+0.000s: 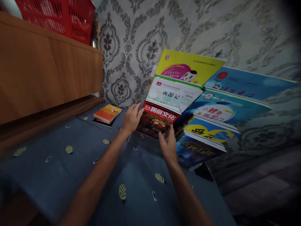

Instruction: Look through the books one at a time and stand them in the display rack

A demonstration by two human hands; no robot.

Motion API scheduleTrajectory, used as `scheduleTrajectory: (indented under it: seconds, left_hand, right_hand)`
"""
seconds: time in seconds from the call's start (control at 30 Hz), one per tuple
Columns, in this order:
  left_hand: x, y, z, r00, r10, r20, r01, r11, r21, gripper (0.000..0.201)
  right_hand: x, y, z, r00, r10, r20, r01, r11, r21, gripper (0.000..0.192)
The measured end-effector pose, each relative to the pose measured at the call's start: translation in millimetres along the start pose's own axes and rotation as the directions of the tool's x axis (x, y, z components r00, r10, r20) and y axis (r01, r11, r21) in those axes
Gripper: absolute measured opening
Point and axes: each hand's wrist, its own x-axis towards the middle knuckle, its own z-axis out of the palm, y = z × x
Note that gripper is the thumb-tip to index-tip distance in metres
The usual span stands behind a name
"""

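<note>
A red and black children's book (156, 121) leans in the lowest visible row of a tiered display of books, between my two hands. My left hand (133, 118) grips its left edge. Around its lower right corner is my right hand (168, 144), thumb on the front and fingers at the side. Just behind it stands a pale book with Chinese lettering (173, 95), and above that a yellow book (188, 66). To the right are a blue book (246, 83), a teal book (218, 108), a yellow-and-blue book (209, 130) and a dark blue book (197, 150).
A small stack topped by an orange book (107, 113) lies at the left on the blue patterned cloth (87, 179). Beyond it stands a wooden cabinet (51, 72) with a red plastic basket (58, 18) on top. Patterned wallpaper (131, 56) covers the wall behind.
</note>
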Motion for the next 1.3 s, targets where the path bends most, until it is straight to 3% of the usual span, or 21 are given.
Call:
scheduleTrajectory:
  seconds: [0.07,0.13,0.2,0.33,0.43,0.53,0.67,0.83,1.3]
  left_hand:
    - [-5,-22,-7.2,0.999,-0.003,0.048,-0.002,0.996,0.093,0.041]
    - [-11,-50,-15.5,0.982,-0.103,0.158,0.056,0.958,0.281,0.042]
    - [-17,-79,-25.1,0.931,-0.275,0.240,0.135,0.870,0.474,0.044]
    - [-30,-124,-45.2,0.855,-0.422,0.303,0.156,0.765,0.624,0.052]
    - [-39,-141,-56.3,0.784,-0.499,0.368,0.124,0.707,0.696,0.056]
    - [-43,-144,-62.8,0.736,-0.541,0.408,0.070,0.660,0.748,0.058]
    - [-39,-140,-67.6,0.677,-0.595,0.434,-0.014,0.580,0.815,0.053]
    - [-29,-135,-70.4,0.648,-0.618,0.445,-0.061,0.541,0.839,0.046]
    - [-14,-136,-79.3,0.565,-0.576,0.590,-0.307,0.517,0.799,0.038]
  right_hand:
    - [-8,-2,-3,1.000,-0.001,0.016,0.001,1.000,-0.002,0.077]
    - [-22,-7,-7,0.999,-0.009,0.030,0.010,1.000,-0.014,0.075]
    - [-44,-14,-13,0.999,-0.021,0.048,0.023,0.999,-0.042,0.071]
    - [-102,-19,-20,0.980,-0.070,0.187,0.084,0.994,-0.069,0.065]
    - [-140,-8,-23,0.943,-0.015,0.333,0.048,0.995,-0.091,0.064]
    - [-157,4,-26,0.900,0.076,0.429,-0.033,0.994,-0.106,0.063]
    - [-158,7,-29,0.872,0.099,0.480,-0.056,0.993,-0.102,0.060]
    - [-154,0,-30,0.841,0.125,0.526,-0.061,0.989,-0.137,0.060]
    - [-156,8,-26,0.851,0.067,0.521,-0.005,0.993,-0.119,0.055]
